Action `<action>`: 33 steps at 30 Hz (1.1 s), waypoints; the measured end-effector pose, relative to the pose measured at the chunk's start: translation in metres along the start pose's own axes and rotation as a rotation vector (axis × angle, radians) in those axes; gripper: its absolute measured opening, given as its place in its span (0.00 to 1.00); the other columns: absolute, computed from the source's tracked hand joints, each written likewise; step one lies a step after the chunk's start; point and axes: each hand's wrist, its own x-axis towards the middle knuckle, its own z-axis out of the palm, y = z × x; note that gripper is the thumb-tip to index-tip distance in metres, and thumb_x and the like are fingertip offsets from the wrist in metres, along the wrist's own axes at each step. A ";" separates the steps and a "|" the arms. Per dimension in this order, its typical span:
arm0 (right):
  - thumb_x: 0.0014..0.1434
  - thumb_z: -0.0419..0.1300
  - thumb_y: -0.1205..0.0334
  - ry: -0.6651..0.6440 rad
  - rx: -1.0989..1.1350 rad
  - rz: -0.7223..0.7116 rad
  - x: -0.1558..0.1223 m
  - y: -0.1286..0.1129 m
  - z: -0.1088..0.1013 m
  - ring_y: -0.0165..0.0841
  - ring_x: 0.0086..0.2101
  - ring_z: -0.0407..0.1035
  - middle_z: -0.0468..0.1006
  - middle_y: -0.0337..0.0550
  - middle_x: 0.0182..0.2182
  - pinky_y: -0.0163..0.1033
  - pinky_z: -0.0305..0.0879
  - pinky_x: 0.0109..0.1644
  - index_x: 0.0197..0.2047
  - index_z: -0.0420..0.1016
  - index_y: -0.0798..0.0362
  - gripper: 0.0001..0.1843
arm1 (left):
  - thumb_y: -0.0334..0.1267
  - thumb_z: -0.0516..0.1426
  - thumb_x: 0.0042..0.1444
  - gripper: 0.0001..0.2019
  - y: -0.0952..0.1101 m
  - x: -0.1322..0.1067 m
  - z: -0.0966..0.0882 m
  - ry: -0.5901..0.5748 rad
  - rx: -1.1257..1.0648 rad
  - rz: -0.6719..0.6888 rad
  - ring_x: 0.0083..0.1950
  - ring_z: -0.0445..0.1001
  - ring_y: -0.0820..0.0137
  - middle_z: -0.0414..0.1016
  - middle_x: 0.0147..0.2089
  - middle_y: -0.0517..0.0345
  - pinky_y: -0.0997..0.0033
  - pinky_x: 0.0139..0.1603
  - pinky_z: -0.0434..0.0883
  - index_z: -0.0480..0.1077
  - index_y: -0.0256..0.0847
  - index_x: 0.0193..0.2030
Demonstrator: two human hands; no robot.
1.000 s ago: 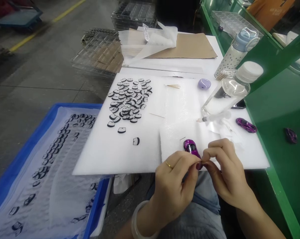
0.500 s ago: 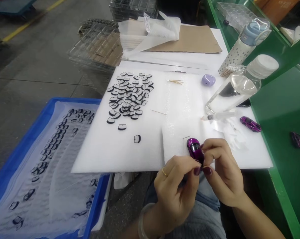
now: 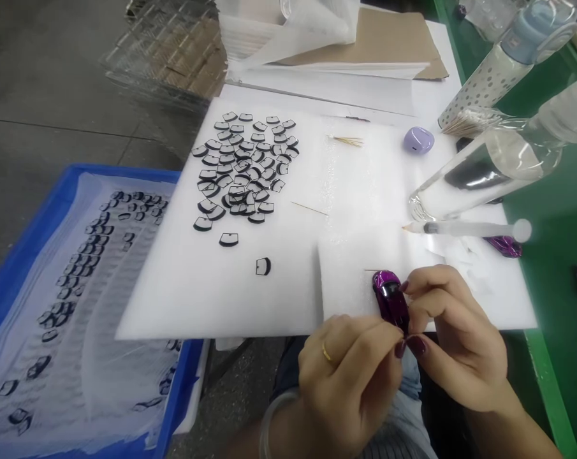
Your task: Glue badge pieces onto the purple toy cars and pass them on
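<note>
A small purple toy car [image 3: 391,301] with a dark window is held near the front edge of the white foam sheet [image 3: 288,293]. My right hand [image 3: 453,335] is closed on the car's right side, with its thumb at the near end. My left hand [image 3: 352,373] is closed in a pinch at that same near end; whatever its fingertips hold there is hidden. A thin needle-like stick [image 3: 370,270] lies just beyond the car. Many clear window pieces with black edges [image 3: 243,167] lie spread and partly overlapping on the left of the foam.
A blue tray [image 3: 85,178] with more window pieces stands lower left. At right are a clear bottle [image 3: 489,166], a syringe [image 3: 474,229], a dotted flask [image 3: 489,76], a lilac case [image 3: 418,140] and another purple car [image 3: 505,245]. Thin sticks [image 3: 348,141] lie mid-foam.
The camera view has shifted, so the foam's contents appear moved and larger. Both hands stay at the toy car in much the same pose.
</note>
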 end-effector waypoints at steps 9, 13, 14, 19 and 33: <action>0.65 0.58 0.66 0.078 -0.140 0.325 0.018 0.008 -0.004 0.35 0.54 0.61 0.66 0.41 0.43 0.39 0.60 0.54 0.36 0.70 0.47 0.05 | 0.26 0.61 0.59 0.05 -0.023 0.017 -0.014 -0.009 0.355 0.053 0.34 0.73 0.71 0.79 0.35 0.57 0.66 0.35 0.69 0.76 0.37 0.40; 0.64 0.59 0.64 0.028 -0.178 0.375 0.025 0.006 -0.004 0.36 0.55 0.61 0.66 0.41 0.44 0.40 0.59 0.54 0.33 0.70 0.47 0.07 | 0.28 0.62 0.59 0.05 -0.030 0.020 -0.017 -0.089 0.368 0.082 0.32 0.72 0.71 0.79 0.34 0.59 0.66 0.34 0.68 0.78 0.40 0.40; 0.64 0.59 0.64 0.017 -0.187 0.382 0.026 0.005 -0.004 0.36 0.55 0.61 0.66 0.41 0.44 0.40 0.59 0.54 0.32 0.70 0.48 0.07 | 0.28 0.62 0.59 0.05 -0.030 0.020 -0.017 -0.096 0.363 0.078 0.32 0.71 0.71 0.79 0.34 0.60 0.66 0.34 0.68 0.78 0.40 0.41; 0.64 0.57 0.67 -0.011 -0.220 0.373 0.027 0.003 -0.003 0.35 0.54 0.61 0.67 0.41 0.41 0.41 0.59 0.54 0.33 0.69 0.47 0.07 | 0.29 0.62 0.59 0.07 -0.033 0.019 -0.019 -0.121 0.342 0.062 0.31 0.70 0.71 0.79 0.35 0.60 0.66 0.34 0.68 0.79 0.42 0.43; 0.63 0.56 0.68 -0.024 -0.285 0.407 0.033 -0.005 -0.001 0.36 0.52 0.62 0.66 0.43 0.43 0.41 0.64 0.46 0.34 0.67 0.49 0.06 | 0.29 0.63 0.59 0.09 -0.034 0.024 -0.025 -0.197 0.372 0.091 0.31 0.71 0.73 0.80 0.35 0.62 0.67 0.33 0.69 0.79 0.42 0.45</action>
